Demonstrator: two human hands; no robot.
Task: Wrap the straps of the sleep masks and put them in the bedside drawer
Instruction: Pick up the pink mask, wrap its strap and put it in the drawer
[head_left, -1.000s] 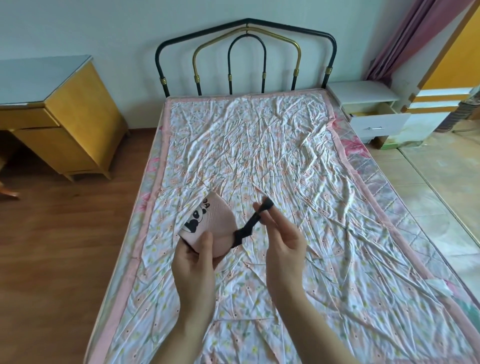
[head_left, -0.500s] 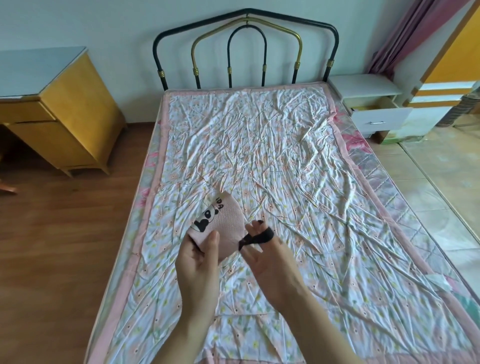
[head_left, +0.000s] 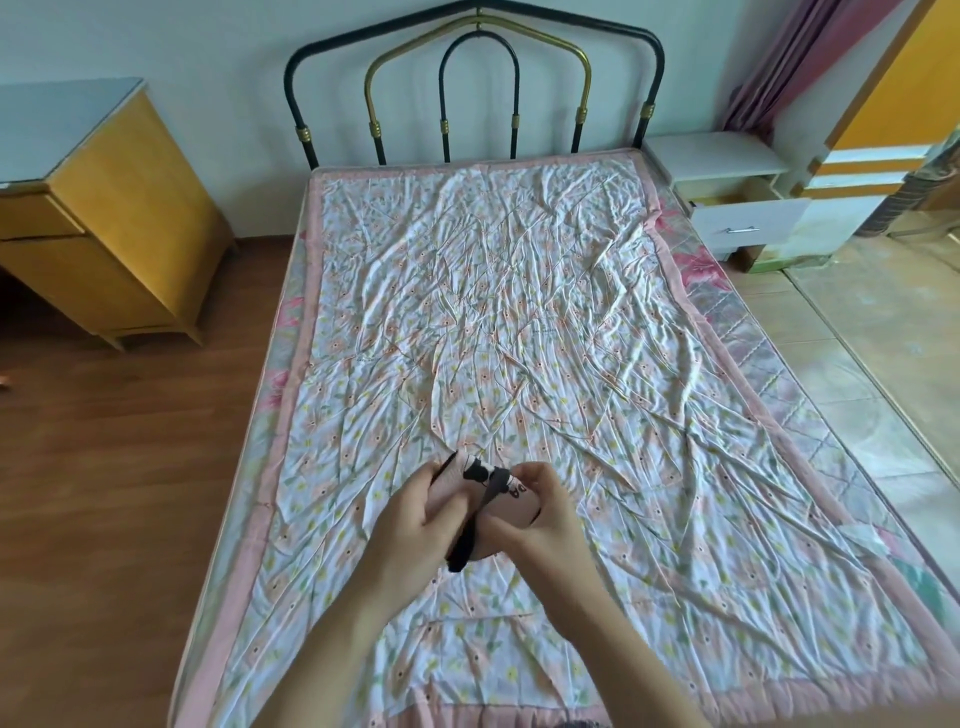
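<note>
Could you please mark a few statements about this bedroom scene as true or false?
1. Both hands hold the pink panda sleep mask. True: the left hand and right hand both grip it.
2. The black strap lies flat on the sheet. False: it runs across the mask and hangs down between the hands.
3. The white bedside drawer is open. True.
4. The mask is already in the drawer. False: it is held above the bed.
5. The headboard is wooden. False: it is black and gold metal tubing.

Bare forearms, no sleeves visible
</note>
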